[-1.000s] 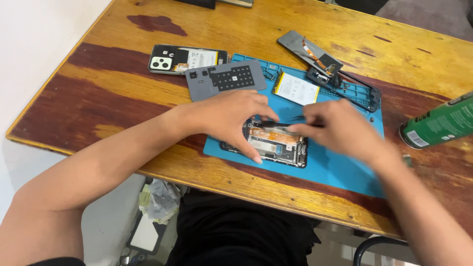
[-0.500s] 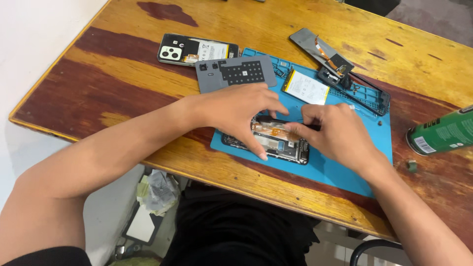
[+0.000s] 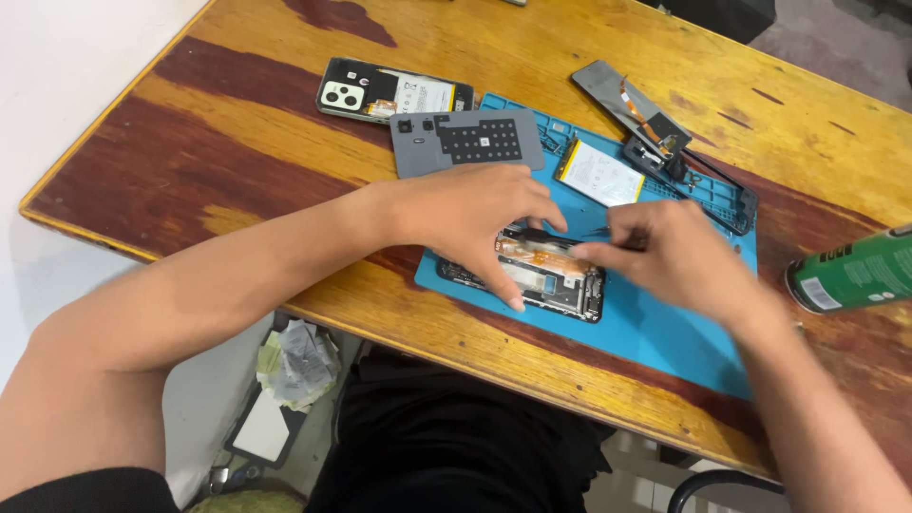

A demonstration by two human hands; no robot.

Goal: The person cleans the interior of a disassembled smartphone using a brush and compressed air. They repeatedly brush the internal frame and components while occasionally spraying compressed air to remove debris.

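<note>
Centre frame, on blue mat: your left hand clamped opened phone; right hand pinched tweezers over it. Battery already out, reassembly left.

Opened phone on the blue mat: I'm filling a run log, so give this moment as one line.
left hand: steadies opened phone | right hand: pinches tweezers over it | blue mat | grey back cover behind

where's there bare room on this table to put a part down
Bare wood lies left of the blue mat, in front of the camera-side phone shell, and along the far edge beyond the loose screen. The mat's near right corner is also free. It is crowded mid-mat: left hand and right hand over the opened phone, grey cover and battery behind.
</note>
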